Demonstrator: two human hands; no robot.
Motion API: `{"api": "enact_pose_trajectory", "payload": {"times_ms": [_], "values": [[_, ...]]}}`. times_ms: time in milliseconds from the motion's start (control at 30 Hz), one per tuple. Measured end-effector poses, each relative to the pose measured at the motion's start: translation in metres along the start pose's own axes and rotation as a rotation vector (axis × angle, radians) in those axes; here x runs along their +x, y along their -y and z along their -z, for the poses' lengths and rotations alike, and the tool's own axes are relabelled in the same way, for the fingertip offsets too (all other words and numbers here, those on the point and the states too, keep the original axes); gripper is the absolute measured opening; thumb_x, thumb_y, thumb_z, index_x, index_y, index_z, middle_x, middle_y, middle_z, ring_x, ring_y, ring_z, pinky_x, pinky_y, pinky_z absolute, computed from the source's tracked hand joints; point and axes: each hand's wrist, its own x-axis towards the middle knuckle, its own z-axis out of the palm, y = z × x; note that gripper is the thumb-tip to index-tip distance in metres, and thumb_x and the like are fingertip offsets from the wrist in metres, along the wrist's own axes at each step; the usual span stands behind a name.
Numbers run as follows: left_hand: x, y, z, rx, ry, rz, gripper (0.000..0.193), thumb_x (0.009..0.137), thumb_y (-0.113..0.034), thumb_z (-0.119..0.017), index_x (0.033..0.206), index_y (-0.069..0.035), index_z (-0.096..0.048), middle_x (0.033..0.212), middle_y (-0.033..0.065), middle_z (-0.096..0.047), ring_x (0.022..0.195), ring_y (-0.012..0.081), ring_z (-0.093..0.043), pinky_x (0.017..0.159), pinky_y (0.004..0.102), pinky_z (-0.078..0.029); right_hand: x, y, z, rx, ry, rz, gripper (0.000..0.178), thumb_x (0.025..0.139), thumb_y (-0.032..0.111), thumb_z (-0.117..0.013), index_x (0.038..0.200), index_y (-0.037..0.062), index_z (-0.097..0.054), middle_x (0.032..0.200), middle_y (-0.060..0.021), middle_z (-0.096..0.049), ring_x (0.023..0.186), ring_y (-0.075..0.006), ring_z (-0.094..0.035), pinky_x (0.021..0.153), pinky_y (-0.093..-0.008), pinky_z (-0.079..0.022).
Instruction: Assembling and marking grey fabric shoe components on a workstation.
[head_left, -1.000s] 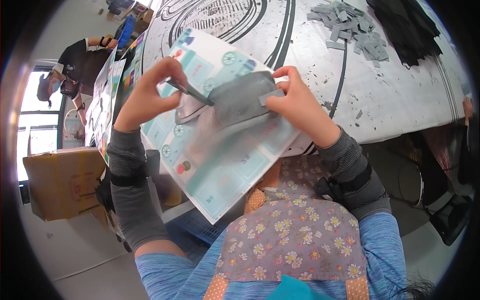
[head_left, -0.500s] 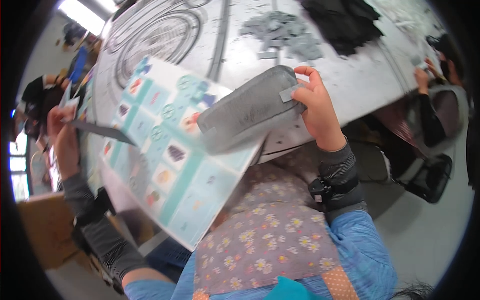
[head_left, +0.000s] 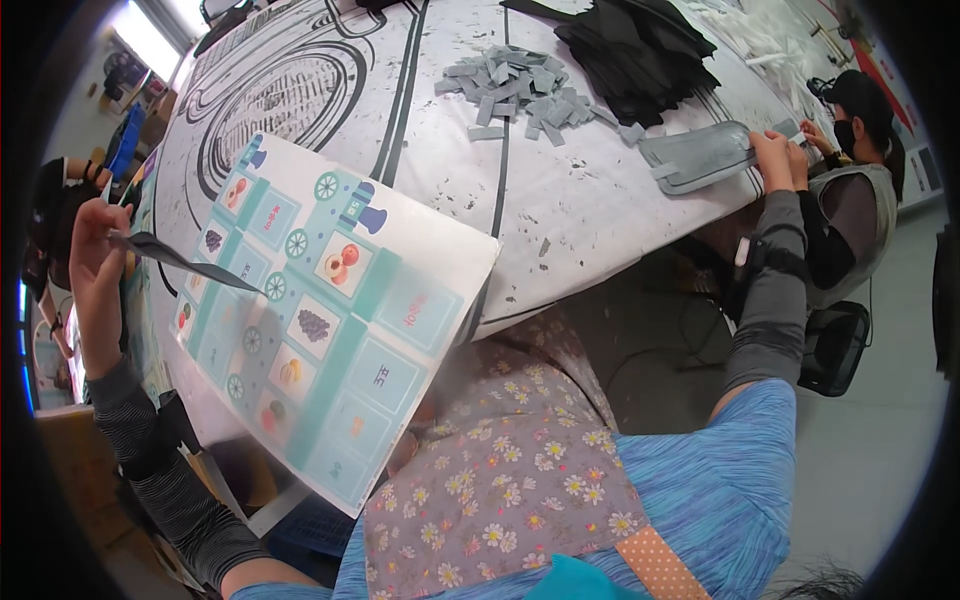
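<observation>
Left hand far left, fingers pinched narrow on one end of a dark strip; strip points right, free tip above the left part of a printed fruit-picture sheet. Sheet slants over the table's near edge. Right hand reaches out far right, fingers closed on the right end of a flat grey pouch, which is over the table's right side. Small grey pieces heaped left of pouch, black fabric beyond it. Co-worker in dark cap just right.
</observation>
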Motion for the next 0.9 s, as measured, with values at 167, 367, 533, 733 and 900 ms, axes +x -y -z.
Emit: {"api": "enact_pose_trajectory", "payload": {"times_ms": [167,367,533,733,900], "values": [[-0.001,-0.025,-0.032,0.034,0.054,0.048,0.026,0.086,-0.005,-0.059,0.111,-0.006,-0.052,0.098,0.0002,-0.050,0.097,0.0100,-0.049,0.106,0.0304,-0.032,0.055,-0.002,-0.003,-0.098,-0.034,0.047,0.066,0.078,0.024,-0.073,0.129,-0.0054,-0.042,0.113,-0.0196,-0.060,0.103,-0.0265,-0.061,0.088,-0.0344,-0.049],[0.002,-0.042,-0.047,0.115,0.101,-0.016,0.029,0.081,0.004,-0.055,0.108,-0.005,-0.050,0.097,0.0013,-0.049,0.096,0.0118,-0.050,0.110,0.0346,-0.031,0.067,-0.006,-0.022,-0.466,-0.332,0.430,0.052,0.080,0.021,-0.073,0.121,-0.0031,-0.052,0.110,-0.0215,-0.066,0.103,-0.0299,-0.064,0.091,-0.0382,-0.050],[0.003,-0.050,-0.055,0.141,0.113,-0.016,0.031,0.079,0.007,-0.054,0.107,-0.005,-0.050,0.096,0.0014,-0.048,0.096,0.0123,-0.051,0.117,0.0422,-0.026,-0.055,0.082,-0.077,-0.348,0.563,0.726,0.041,0.073,0.022,-0.076,0.109,0.0058,-0.066,0.104,-0.0146,-0.070,0.100,-0.0340,-0.066,0.087,-0.0385,-0.051],[0.009,-0.050,-0.059,0.114,0.131,-0.016,0.028,0.080,0.007,-0.055,0.105,-0.004,-0.051,0.097,0.0018,-0.048,0.096,0.0128,-0.051,0.116,0.0419,-0.027,-0.096,0.097,-0.103,-0.788,0.596,0.899,0.029,0.073,0.017,-0.073,0.098,0.0052,-0.062,0.097,-0.0156,-0.068,0.096,-0.0349,-0.065,0.081,-0.0436,-0.052],[0.012,-0.048,-0.066,0.075,0.156,-0.058,0.026,0.081,0.007,-0.054,0.105,-0.004,-0.052,0.098,0.0019,-0.049,0.095,0.0135,-0.051,0.116,0.0414,-0.027,-0.098,0.076,-0.126,-0.800,0.411,0.866,0.019,0.077,0.013,-0.067,0.091,0.0033,-0.058,0.093,-0.0159,-0.068,0.095,-0.0361,-0.065,0.079,-0.0444,-0.052]]}}
